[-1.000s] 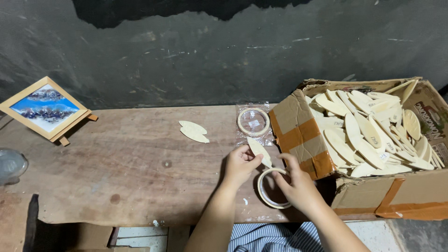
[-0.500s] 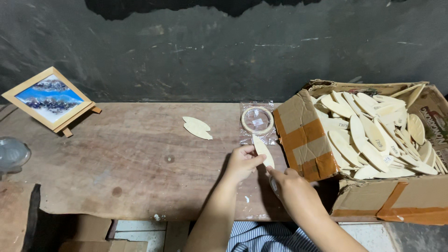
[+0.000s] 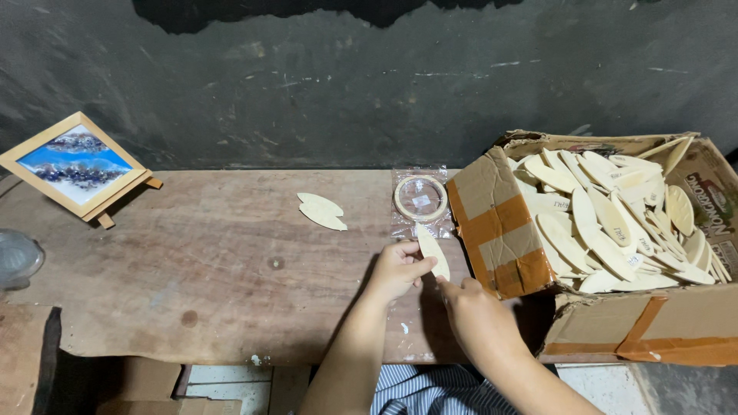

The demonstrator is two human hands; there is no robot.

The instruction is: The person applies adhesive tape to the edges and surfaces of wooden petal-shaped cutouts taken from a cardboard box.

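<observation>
Worn brown wooden table (image 3: 192, 292) spans my view, set against a dark wall. At its right end sits an open cardboard box (image 3: 500, 223), patched with orange tape and heaped with pale leaf-shaped wooden cutouts (image 3: 615, 223). A small framed blue picture on a wooden easel (image 3: 75, 165) stands far left. Near the box, a pale ring in a clear plastic bag (image 3: 420, 198) lies flat; two loose leaf cutouts (image 3: 321, 210) lie mid-table, overlapping. My left hand (image 3: 397, 269) is closed around one pale leaf-shaped wooden piece (image 3: 432, 250), held upright just off the box's front corner. My right hand (image 3: 473, 307) is loosely curled, fingertips at the piece's lower tip; cannot tell whether it grips.
</observation>
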